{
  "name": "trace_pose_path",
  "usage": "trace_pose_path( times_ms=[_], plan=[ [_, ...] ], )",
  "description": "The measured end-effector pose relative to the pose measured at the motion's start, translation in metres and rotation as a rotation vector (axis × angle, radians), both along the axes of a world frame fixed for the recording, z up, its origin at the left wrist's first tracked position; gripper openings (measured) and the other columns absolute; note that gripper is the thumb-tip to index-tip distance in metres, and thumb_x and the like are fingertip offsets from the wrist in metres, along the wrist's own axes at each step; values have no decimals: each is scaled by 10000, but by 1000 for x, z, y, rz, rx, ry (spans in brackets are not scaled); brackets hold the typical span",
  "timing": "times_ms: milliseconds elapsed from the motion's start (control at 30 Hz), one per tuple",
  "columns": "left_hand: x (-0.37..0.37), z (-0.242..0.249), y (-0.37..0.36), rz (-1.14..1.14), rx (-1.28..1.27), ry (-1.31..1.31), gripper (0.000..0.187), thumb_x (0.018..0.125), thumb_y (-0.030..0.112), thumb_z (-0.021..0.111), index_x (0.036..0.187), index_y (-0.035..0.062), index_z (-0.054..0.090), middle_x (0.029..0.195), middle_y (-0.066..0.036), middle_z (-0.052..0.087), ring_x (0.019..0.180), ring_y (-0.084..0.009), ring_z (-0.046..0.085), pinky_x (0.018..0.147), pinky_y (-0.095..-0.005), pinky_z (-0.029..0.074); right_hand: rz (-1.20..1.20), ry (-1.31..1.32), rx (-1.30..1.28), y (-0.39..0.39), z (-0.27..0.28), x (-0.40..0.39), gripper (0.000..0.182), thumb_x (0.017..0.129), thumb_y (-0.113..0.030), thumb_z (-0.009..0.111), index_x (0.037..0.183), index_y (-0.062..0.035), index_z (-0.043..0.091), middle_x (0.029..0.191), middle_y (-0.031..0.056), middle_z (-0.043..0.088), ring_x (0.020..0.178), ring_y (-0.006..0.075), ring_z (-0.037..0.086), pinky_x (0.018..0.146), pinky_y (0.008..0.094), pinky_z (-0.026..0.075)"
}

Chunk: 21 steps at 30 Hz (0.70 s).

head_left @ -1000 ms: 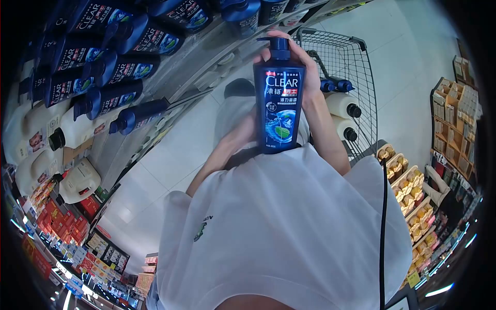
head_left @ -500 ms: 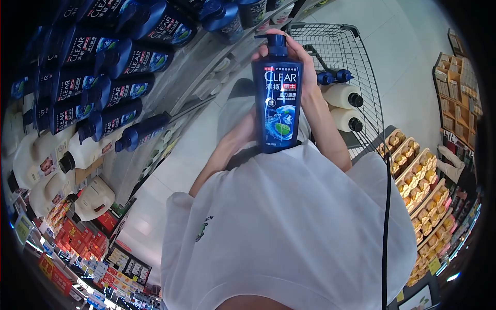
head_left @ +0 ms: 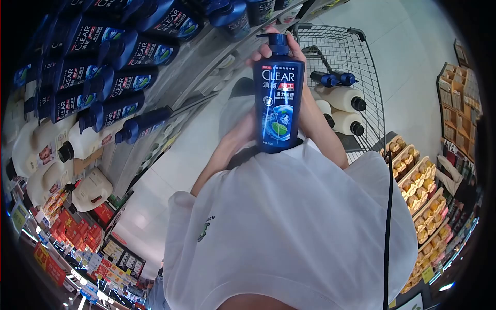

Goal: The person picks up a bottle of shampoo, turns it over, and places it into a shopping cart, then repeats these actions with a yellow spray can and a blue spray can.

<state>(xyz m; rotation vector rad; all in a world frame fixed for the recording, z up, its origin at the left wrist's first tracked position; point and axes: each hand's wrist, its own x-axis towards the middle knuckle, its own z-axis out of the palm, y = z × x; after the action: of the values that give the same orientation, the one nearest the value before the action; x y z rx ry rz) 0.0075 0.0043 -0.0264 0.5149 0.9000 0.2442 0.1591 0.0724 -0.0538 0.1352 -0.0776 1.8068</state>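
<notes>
A dark blue Clear shampoo bottle [head_left: 279,111] with a pump top stands upright before my white shirt, its label facing me. My right hand [head_left: 295,54] wraps round the neck from behind, fingertips showing on both sides below the pump. Against the bottle's lower left side rests my left hand [head_left: 244,129]; its fingers are hidden behind the bottle, so how they close cannot be seen.
Ahead to the right is a wire shopping cart [head_left: 373,67] holding blue pump bottles [head_left: 345,78] and large cream bottles [head_left: 347,98]. Shelves at left carry several blue shampoo bottles [head_left: 126,82] and white jugs [head_left: 93,190]. Egg trays [head_left: 421,181] are stacked at right.
The right fingers have come down from the pump top to the neck. The view has shifted slightly, showing more of the cart's bottles. Part of a person's clothing now shows at lower left.
</notes>
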Motion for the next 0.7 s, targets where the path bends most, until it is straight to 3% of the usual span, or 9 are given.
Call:
trace_pose_path(
  times_ms=[100,133,233,267,367,400,500,600,700],
  plan=[
    [-2,3,-2,22,20,33,488,1080,429,411,1359,38,501,1183,-57,637,1016,-121,650,887,-294,544,45,-53,-50,2,-4,-5,414,1059,-395,409,1305,-80,519,908,165,651,989,358,635,1009,532,449],
    [-4,-3,-4,34,19,26,493,1079,439,406,1350,40,508,1161,-58,644,1005,-125,656,880,-299,548,62,-117,-67,2,2,-4,405,1051,-381,436,1308,-79,520,917,172,661,988,354,648,979,494,481],
    [-4,-18,-8,205,-120,4,521,1070,485,390,1315,48,533,1089,-71,664,951,-149,681,843,-330,569,159,-506,-207,2,27,6,391,1039,-364,473,1308,-85,526,933,167,679,1009,316,662,960,431,502],
    [-3,-21,-7,284,-187,-3,533,1066,502,385,1302,51,543,1064,-78,670,929,-160,690,828,-342,578,158,-703,-298,4,37,8,339,1023,-347,548,1257,-105,591,942,146,705,916,257,686,829,370,561],
    [2,-20,-1,295,-231,-109,592,1054,563,353,1289,59,556,1028,-96,675,867,-198,705,790,-378,596,23,-1167,-395,7,43,10,330,976,-323,653,1214,-97,629,907,131,730,809,200,708,748,312,569],
    [4,-17,2,308,-217,-91,617,1048,583,344,1298,59,554,1032,-100,676,862,-209,707,785,-384,599,-65,-1339,-369,8,38,13,327,931,-313,723,1158,-81,684,849,100,745,749,146,706,680,264,553],
    [8,-7,8,338,-177,-61,695,1029,639,313,1331,56,541,1044,-112,677,860,-238,711,777,-395,603,-257,-1831,-236,10,39,24,346,901,-406,721,1113,-132,738,700,63,693,654,118,657,627,275,498],
    [10,-5,8,351,-151,-102,769,1010,684,279,1366,45,518,1054,-123,678,882,-256,713,784,-391,600,-200,-2030,-186,5,64,32,352,933,-360,716,1151,-84,729,628,-36,567,609,37,471,555,222,364],
    [12,-8,7,352,-139,-165,806,1000,705,257,1381,40,506,1063,-134,678,891,-265,715,784,-388,598,-289,-1946,-186,4,66,32,342,949,-363,700,1158,-93,727,627,-55,492,602,45,381,539,227,294]
  ],
)
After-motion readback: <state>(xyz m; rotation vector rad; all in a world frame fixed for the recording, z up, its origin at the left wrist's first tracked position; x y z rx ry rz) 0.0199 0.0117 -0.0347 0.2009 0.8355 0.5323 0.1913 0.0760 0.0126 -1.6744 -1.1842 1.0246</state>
